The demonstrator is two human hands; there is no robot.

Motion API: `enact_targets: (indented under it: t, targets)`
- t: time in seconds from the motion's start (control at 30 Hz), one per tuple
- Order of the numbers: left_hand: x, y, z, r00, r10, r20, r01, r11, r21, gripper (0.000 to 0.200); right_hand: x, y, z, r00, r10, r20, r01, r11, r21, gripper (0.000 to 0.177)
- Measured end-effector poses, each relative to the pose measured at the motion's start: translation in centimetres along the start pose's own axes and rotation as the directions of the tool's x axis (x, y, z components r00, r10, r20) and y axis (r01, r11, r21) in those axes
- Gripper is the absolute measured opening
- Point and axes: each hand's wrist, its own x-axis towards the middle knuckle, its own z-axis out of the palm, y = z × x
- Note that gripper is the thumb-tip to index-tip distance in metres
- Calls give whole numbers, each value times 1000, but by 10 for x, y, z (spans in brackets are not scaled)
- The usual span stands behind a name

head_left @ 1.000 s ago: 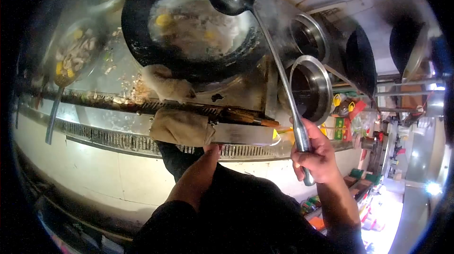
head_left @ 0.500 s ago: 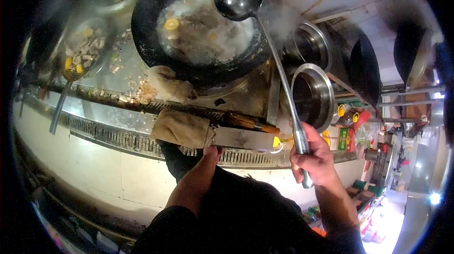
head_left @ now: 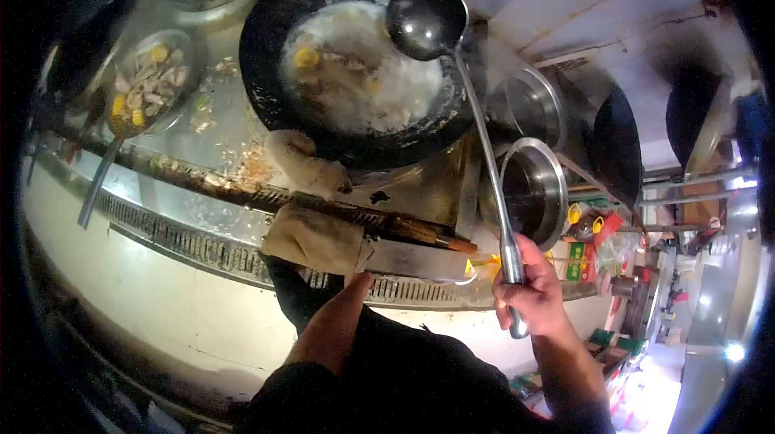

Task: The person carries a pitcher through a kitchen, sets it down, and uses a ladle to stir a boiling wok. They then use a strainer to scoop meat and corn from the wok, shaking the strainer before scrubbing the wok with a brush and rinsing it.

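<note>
My right hand [head_left: 530, 289] is closed round the handle of a long metal ladle [head_left: 426, 22]. The ladle's dark bowl is held up over the right part of a black wok [head_left: 262, 71], in which cloudy, steaming liquid [head_left: 355, 83] carries a yellow corn piece and darker bits. At the stove's front edge is my left hand [head_left: 355, 293], beside a folded beige cloth [head_left: 315, 238] and a flat metal strip [head_left: 420, 261]. Only its thumb side shows; the fingers are hidden. A second crumpled cloth [head_left: 303, 161] lies against the wok's near rim.
Left of the wok, a long-handled strainer [head_left: 121, 123] holds meat pieces and corn over a bowl. Two metal pots [head_left: 557, 184] stand at the right, with bottles [head_left: 585, 224] beyond. A wooden-handled tool [head_left: 428, 234] lies along the front ledge. Food scraps [head_left: 242, 163] litter the stove top.
The whole view has shifted a little, so the wok and ladle appear slightly lower and further right. My right hand keeps its hold on the ladle, which stays over the wok.
</note>
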Motion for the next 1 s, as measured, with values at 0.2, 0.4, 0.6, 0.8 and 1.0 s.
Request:
enact_targets:
  t: [0.2, 0.4, 0.6, 0.8, 1.0]
  targets:
    - [-138, 318, -1, 980, -40, 195, -67, 856, 513, 35, 7, 19, 6, 968, -185, -172, 189, 982, 5, 70]
    - [-130, 541, -24, 855, -15, -518, -241, 874, -423, 32, 45, 75, -8, 762, -614, -207, 418, 710, -566, 50]
    - [-68, 583, -37, 821, -290, -491, -22, 844, -535, 23, 54, 25, 43, 928, -90, -362, 58, 994, -97, 27]
    - [-111, 602, -59, 773, -320, -547, 76, 903, -422, 20, 66, -36, 63, 917, -4, -399, 114, 961, 251, 28]
    - [-168, 592, -98, 905, -196, -378, -32, 855, -518, 19, 98, -95, 68, 866, -101, -490, 216, 959, 183, 20]
